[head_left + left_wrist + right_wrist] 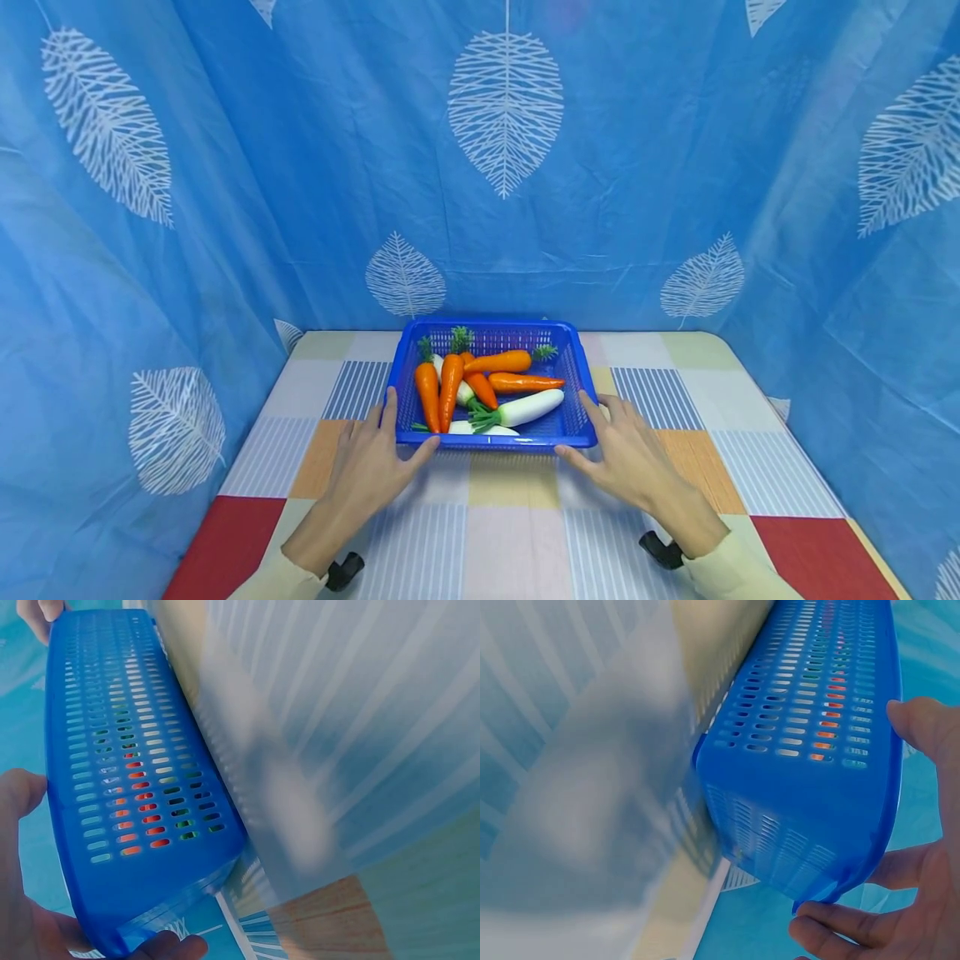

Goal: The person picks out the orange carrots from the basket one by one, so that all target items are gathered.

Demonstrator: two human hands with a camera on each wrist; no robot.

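A blue plastic basket (491,442) with slotted walls sits at the far middle of the table. Inside lie several orange carrots (451,387) with green tops and a few white radishes (534,407), some partly covered by the carrots. My left hand (366,468) grips the basket's near left corner, its thumb on the front rim and its fingers along the side. At the near right corner, my right hand (633,462) holds the rim the same way. In the right wrist view, fingertips (832,930) curl under the basket's (795,780) side rim.
A patchwork-checked cloth (513,550) covers the table. Blue curtains (502,250) with white leaf prints hang behind it and along both sides. Dark wrist straps (345,572) show below the hands.
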